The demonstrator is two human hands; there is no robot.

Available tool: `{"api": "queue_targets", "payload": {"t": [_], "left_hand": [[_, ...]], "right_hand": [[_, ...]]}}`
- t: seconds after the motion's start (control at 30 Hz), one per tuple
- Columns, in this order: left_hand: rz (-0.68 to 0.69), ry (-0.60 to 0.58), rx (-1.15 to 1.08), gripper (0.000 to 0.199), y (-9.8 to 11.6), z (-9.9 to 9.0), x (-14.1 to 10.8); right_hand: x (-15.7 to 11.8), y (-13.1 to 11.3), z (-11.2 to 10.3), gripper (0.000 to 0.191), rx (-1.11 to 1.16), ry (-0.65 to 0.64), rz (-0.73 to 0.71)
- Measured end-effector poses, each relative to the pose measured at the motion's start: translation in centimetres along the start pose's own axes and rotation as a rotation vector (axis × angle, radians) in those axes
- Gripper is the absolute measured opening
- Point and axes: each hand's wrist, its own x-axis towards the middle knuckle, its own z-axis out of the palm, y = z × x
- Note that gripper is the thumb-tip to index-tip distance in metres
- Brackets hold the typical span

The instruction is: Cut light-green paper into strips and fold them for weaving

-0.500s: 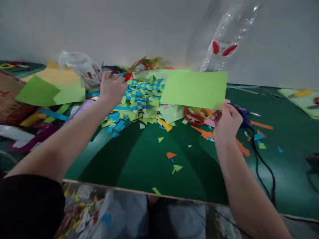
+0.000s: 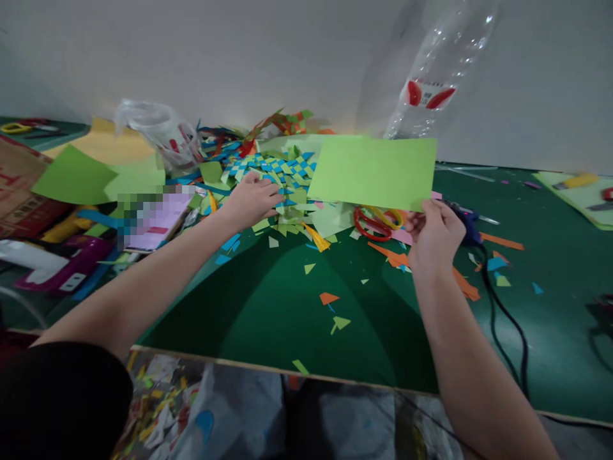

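A light green paper sheet is raised above the green table, its lower right corner pinched in my right hand. My left hand hovers over the left part of a pile of blue and green woven paper, fingers curved and apart, with nothing visible in them. Red-handled scissors and a second, yellow handle lie just left of my right hand. A yellow tassel rests in front of the pile.
Behind stands a clear plastic bottle. A dark blue tool with a black cable lies at the right. Left are a plastic-wrapped cup, a phone-like object and a purple tool. Paper scraps litter the table.
My left hand has moved right and slightly down, from the back left of the pile to over its front left part. My right hand and the green sheet have hardly moved.
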Motion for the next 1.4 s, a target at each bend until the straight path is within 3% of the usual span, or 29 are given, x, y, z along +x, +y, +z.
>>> {"api": "queue_targets", "payload": {"t": [0.27, 0.47, 0.67, 0.87, 1.0, 1.07, 1.17, 1.33, 1.4], "left_hand": [[-0.199, 0.055, -0.061, 0.013, 0.2, 1.9, 1.9], [-0.302, 0.07, -0.032, 0.007, 1.3, 2.2, 3.3], [-0.418, 0.039, -0.146, 0.009, 2.8, 0.7, 2.6], [-0.562, 0.15, -0.347, 0.007, 2.8, -1.4, -0.2], [-0.627, 0.358, -0.39, 0.008, 2.9, -2.4, -2.4], [-0.615, 0.49, -0.385, 0.007, 3.3, -3.1, -3.5], [-0.572, 0.593, -0.388, 0.004, 4.2, -4.3, -5.1], [-0.513, 0.618, -0.413, 0.004, 5.9, -5.0, -6.4], [-0.492, 0.573, -0.426, 0.005, 6.5, -4.6, -6.3]], "right_hand": [[-0.2, -0.1, 0.0, 0.01, 0.011, 0.015, -0.005], [-0.2, -0.1, 0.0, 0.01, 0.014, 0.0, -0.015], [-0.4, -0.1, 0.0, 0.008, 0.032, -0.014, -0.023], [-0.5, -0.2, 0.1, 0.009, 0.013, -0.054, 0.0], [-0.7, 0.2, 0.2, 0.005, -0.076, -0.169, 0.056], [-0.9, 0.3, 0.3, 0.005, -0.122, -0.252, 0.091], [-1.4, 0.3, 0.5, 0.005, -0.183, -0.382, 0.168], [-2.6, -0.3, 0.7, 0.017, -0.285, -0.624, 0.319], [-2.9, -0.6, 0.6, 0.024, -0.335, -0.735, 0.372]]}}
